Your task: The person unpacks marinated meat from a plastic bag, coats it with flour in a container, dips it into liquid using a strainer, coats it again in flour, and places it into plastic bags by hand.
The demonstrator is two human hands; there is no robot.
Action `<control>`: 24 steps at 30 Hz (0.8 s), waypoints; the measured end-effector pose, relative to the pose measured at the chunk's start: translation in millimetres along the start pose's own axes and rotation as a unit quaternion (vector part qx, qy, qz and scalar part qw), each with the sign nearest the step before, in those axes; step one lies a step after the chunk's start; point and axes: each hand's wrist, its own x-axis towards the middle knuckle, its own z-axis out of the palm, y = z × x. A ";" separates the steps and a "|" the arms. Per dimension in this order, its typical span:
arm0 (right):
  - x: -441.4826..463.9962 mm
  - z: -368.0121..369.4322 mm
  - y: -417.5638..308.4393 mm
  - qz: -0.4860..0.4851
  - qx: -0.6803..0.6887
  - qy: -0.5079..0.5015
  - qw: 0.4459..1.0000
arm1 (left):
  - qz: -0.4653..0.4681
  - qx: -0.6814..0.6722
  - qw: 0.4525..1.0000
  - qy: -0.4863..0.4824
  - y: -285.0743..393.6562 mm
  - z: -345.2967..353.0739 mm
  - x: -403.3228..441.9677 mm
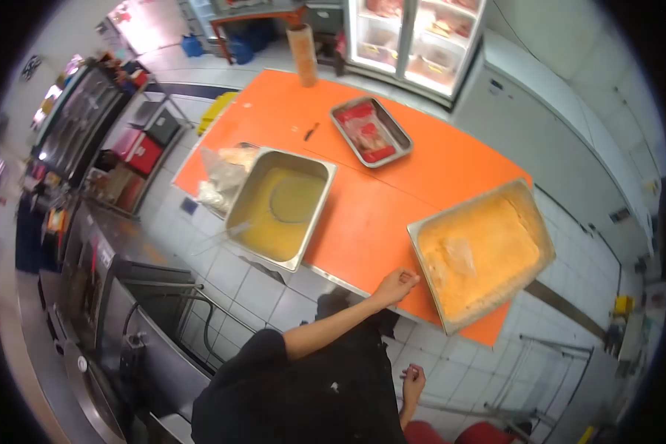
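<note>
Left hand beside the crumb tray, right hand hanging low.
Your left hand (397, 287) sits over the near edge of the orange table (370, 218), fingers curled, just beside the left rim of the metal tray (466, 204); can't tell whether it grips anything. The tray stands at the table's right end, orange-yellow crumb (496, 244) inside, clear plastic (462, 257) on top. Your right hand (414, 383) hangs loosely open, off the table. Deep pan (317, 214) of yellow liquid at left; smaller tray (390, 155) with a red pack (362, 126), far side.
</note>
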 end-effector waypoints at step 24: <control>-7.2 88.8 7.3 0.118 -0.120 -0.096 0.981 | -0.081 -0.177 0.933 0.303 -100.4 -610.4 -35.9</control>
